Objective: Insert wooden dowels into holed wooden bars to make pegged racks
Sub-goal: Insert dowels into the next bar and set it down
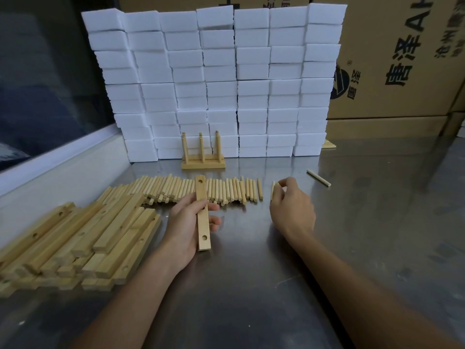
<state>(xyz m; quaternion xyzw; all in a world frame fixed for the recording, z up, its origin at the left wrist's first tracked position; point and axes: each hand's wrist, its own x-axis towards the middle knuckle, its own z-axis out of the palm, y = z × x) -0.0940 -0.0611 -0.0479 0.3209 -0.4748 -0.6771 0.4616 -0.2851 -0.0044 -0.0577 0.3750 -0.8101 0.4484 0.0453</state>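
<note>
I see one pale holed bar point(202, 212) raised lengthwise off the table, a hole showing near each end. A row of short dowels point(191, 188) lies side by side just beyond it, and a heap of holed bars point(80, 238) to its left. One pegged rack point(203, 153) stands upright farther back, three dowels seated.

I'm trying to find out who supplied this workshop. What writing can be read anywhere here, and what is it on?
"唐泽": large black print, turned sideways, on the cardboard box at right.
"A": one large Latin letter above it; the rest is cut off.
Round logo by the box's left edge: half hidden, unreadable.
Smaller characters along the top: too blurred.
Nothing on the foam blocks or wood.
</note>
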